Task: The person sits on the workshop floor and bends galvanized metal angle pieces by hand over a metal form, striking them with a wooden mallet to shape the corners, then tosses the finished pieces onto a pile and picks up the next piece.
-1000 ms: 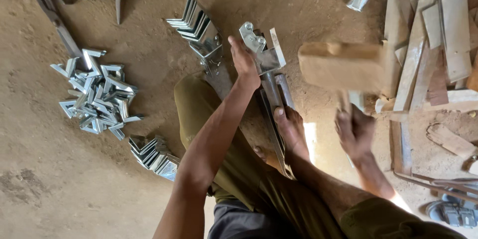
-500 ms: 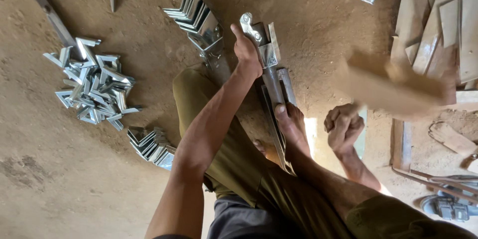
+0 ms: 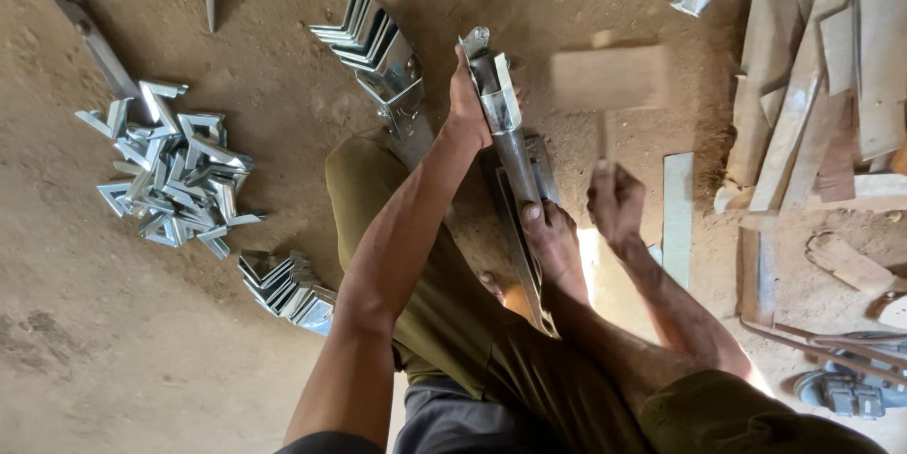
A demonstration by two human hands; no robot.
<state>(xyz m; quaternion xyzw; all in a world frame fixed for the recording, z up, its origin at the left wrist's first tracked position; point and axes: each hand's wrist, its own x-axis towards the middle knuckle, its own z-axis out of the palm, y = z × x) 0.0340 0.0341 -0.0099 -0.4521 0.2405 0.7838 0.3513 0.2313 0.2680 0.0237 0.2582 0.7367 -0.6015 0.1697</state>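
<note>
Now metal strip (image 3: 499, 95) within left fingers (image 3: 463, 85), mallet (image 3: 609, 78) raised

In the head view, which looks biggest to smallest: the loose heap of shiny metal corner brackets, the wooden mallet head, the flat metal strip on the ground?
1. Loose heap of shiny metal corner brackets, clearly the largest.
2. Wooden mallet head and flat metal strip: similar; the mallet is raised, nearer the camera and blurred, so unsure.

At the left of the frame we see a loose heap of metal angle brackets (image 3: 170, 175) on the dirt floor (image 3: 94, 350). A nested stack of brackets (image 3: 364, 34) sits at upper centre, another nested row (image 3: 283, 289) lies lower left, and wooden planks (image 3: 822, 85) fill the right edge.
</note>
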